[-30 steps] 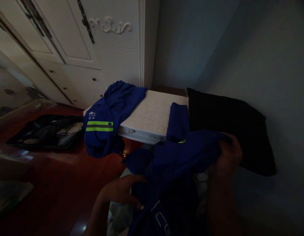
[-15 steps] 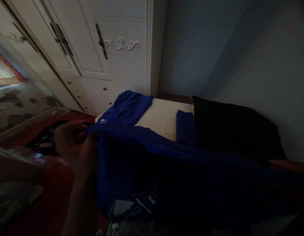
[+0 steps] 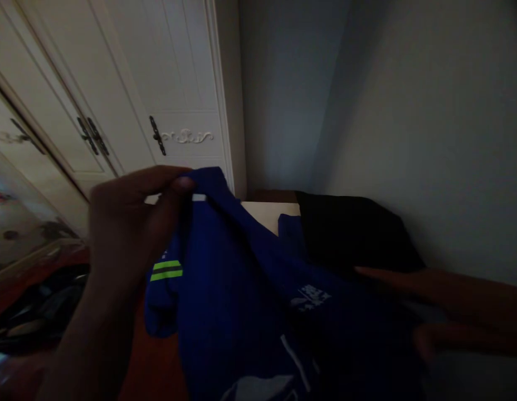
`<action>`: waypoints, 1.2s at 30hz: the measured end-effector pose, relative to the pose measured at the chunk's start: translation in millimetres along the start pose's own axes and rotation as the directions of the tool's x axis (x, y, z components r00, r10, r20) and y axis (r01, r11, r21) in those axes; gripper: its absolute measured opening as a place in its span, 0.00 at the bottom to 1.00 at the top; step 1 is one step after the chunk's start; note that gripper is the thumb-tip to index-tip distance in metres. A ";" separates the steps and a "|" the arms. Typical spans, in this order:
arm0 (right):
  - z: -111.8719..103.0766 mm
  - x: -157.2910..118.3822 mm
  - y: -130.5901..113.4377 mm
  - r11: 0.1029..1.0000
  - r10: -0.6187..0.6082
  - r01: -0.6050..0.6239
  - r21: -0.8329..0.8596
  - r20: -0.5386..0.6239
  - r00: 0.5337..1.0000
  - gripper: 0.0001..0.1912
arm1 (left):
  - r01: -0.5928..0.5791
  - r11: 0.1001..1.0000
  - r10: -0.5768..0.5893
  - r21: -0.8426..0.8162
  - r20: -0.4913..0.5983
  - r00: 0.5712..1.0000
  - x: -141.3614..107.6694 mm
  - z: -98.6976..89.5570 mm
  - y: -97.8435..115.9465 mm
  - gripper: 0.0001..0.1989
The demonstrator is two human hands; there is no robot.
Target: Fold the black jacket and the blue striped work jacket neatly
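Note:
A blue shirt [image 3: 229, 278] hangs in front of me, with a pale printed emblem on it and bright yellow-green stripes on one part at the left. My left hand [image 3: 137, 206] pinches its upper edge between thumb and fingers and lifts that corner. At the right, my right hand [image 3: 425, 303] is on the shirt's other side, fingers along the top edge and thumb lower down on the front; the cloth there is very dark. Behind it, part of a folded blue cloth [image 3: 289, 229] shows on a pale surface [image 3: 267, 210].
A black cloth-like item [image 3: 354, 225] lies at the right end of the pale surface, near the grey wall [image 3: 429, 111]. White wardrobe doors [image 3: 179, 67] stand behind. On the red floor [image 3: 133, 362] at left is a dark shiny bag-like item [image 3: 41, 306].
My left hand has raised its corner of the shirt, and the shirt has turned so the emblem and stripes show. My right hand has come further left into view. The camera has tilted up.

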State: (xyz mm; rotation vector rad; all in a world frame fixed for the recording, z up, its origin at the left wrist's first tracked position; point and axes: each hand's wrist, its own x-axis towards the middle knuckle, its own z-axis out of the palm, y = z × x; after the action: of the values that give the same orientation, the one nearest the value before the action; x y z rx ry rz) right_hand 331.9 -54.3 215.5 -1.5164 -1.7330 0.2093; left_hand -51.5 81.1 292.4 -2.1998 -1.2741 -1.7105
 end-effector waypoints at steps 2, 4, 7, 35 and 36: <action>7.1 15.8 -17.5 0.996 -0.077 0.092 -0.011 0.454 0.888 0.41 | -0.048 0.990 0.068 -0.131 0.151 0.986 -6.6 12.4 23.2 0.11; 25.2 25.4 -37.1 0.991 -0.128 0.128 0.032 0.460 0.879 0.45 | -0.057 0.966 0.133 -0.251 0.297 0.946 -14.8 25.9 40.2 0.13; 61.6 31.4 -57.7 0.979 -0.204 0.170 0.116 0.438 0.876 0.32 | 0.027 0.923 0.152 -0.384 0.426 0.892 -24.5 41.6 50.8 0.16; -6.5 74.5 -114.6 0.945 -0.258 0.225 -0.238 -0.117 0.959 0.27 | 0.562 0.726 -0.001 -0.395 0.817 0.576 -176.0 133.9 -29.7 0.26; -11.9 76.7 -115.3 0.931 -0.274 0.238 -0.275 -0.099 0.957 0.27 | 0.546 0.739 -0.025 -0.394 0.794 0.607 -174.5 133.3 -30.3 0.22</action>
State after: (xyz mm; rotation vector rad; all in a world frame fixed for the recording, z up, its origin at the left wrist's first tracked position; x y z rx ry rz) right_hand 255.9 -21.1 327.0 -1.4281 -1.8809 -0.2617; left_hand 25.9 73.5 84.8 -3.5620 -1.4261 -1.4459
